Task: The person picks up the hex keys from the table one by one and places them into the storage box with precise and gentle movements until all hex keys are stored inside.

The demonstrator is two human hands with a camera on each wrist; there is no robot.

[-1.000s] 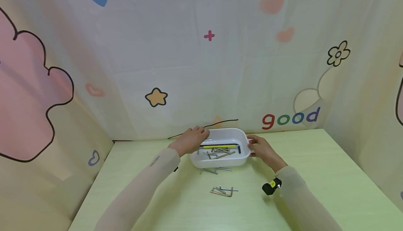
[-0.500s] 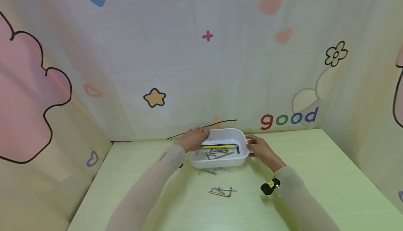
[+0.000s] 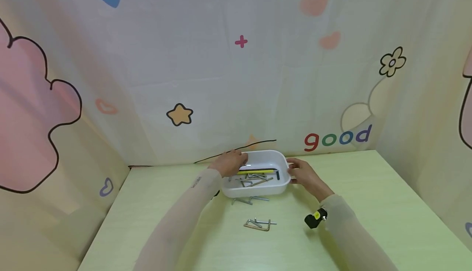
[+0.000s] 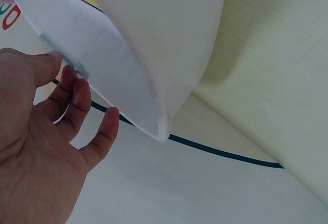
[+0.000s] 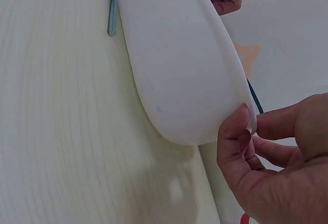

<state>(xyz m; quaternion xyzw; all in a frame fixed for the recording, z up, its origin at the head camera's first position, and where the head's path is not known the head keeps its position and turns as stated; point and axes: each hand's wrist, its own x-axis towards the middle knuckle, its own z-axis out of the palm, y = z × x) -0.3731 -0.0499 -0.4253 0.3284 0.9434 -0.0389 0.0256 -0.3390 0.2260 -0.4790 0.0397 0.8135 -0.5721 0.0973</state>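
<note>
A white plastic box (image 3: 273,190) stands near the back edge of the table. Inside lie several metal hex keys (image 3: 258,181) and a long yellow rod (image 3: 258,172) with a dark line along it. My left hand (image 3: 229,162) is over the box's left back rim. In the left wrist view, its thumb and fingertips pinch a grey hex key (image 4: 64,55) at the inner wall; its full shape is partly hidden. At the right end, my right hand (image 3: 309,176) grips the box rim between thumb and fingers, also plain in the right wrist view.
Two silver hex keys (image 3: 251,200) lie on the table just in front of the box. Closer to me is a small group of hex keys (image 3: 259,224), one brassy. A patterned curtain (image 3: 206,74) rises directly behind the table.
My left hand has shifted a little to the right over the box, and a silver key now shows by its fingertips. My right hand keeps its hold on the rim.
</note>
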